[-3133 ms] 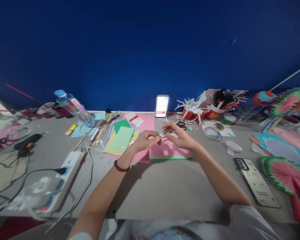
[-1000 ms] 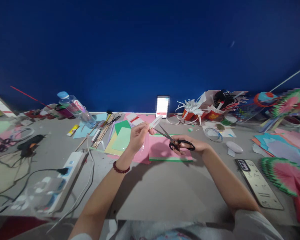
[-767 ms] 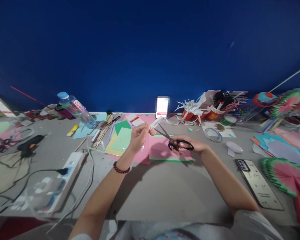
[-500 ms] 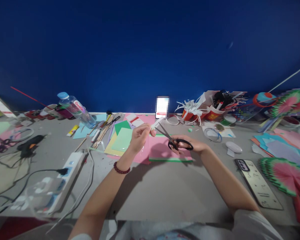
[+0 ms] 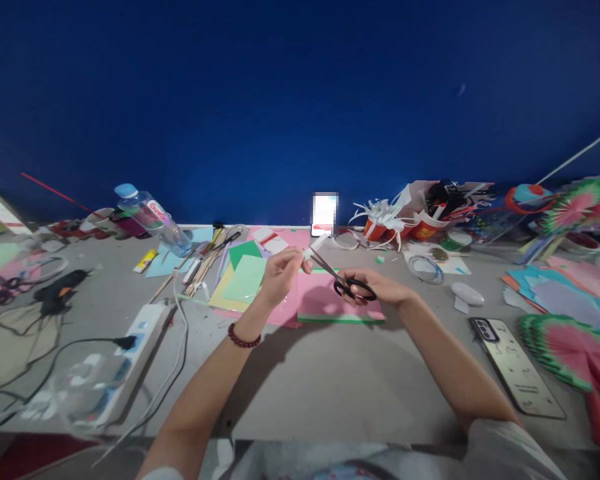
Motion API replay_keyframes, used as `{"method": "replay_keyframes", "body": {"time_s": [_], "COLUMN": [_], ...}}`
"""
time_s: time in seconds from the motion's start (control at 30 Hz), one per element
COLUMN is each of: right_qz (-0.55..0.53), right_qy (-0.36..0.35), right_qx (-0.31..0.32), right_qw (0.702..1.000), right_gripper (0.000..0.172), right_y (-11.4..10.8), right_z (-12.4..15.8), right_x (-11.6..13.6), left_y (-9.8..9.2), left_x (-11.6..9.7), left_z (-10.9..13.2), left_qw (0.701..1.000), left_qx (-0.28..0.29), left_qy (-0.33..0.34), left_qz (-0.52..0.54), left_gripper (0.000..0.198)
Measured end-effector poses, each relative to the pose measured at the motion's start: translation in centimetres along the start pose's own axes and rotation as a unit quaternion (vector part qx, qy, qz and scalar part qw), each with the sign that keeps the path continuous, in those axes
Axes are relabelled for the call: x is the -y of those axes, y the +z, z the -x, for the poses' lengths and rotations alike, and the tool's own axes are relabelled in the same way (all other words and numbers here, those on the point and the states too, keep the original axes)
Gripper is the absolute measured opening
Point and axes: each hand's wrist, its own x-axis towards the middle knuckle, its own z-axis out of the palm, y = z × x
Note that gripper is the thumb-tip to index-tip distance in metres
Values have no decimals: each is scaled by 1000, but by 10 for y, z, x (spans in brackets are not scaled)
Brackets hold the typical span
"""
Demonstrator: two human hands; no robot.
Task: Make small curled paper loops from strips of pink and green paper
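Between the fingers of my left hand (image 5: 281,275) is a small white strip (image 5: 320,245), which looks like paper or tape and points up and to the right. My right hand (image 5: 364,287) is wrapped round the black handles of a pair of scissors (image 5: 330,269). The blades are nearly together, and their tips meet the white strip just beside my left fingertips. Below both hands lies a stack of pink paper (image 5: 325,297) with a green edge. Pale green paper (image 5: 243,279) and other coloured sheets lie to its left.
A power strip (image 5: 135,360) with cables and a glue gun (image 5: 60,292) are at the left. A plastic bottle (image 5: 155,217) leans at the back. On the right are a phone (image 5: 517,367), a white mouse (image 5: 467,294), folded paper fans (image 5: 565,347) and red cups (image 5: 425,230).
The scissors have closed from a wider spread, their handles drawing together. My right hand has shifted slightly left, while my left hand stays in place.
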Motion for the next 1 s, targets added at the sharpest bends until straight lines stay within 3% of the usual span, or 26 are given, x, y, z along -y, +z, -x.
{"method": "replay_keyframes", "body": {"time_s": [1.0], "right_qz": [-4], "right_qy": [-21], "right_qx": [20], "right_qw": [1000], "right_gripper": [55], "right_y": [3], "right_z": [-4], "right_x": [-5], "left_y": [-4], "left_x": [-1], "left_z": [-1], "left_qw": [1000], "left_qx": [14], "left_qy": [-5], "left_qz": [-6], "left_gripper": [42]}}
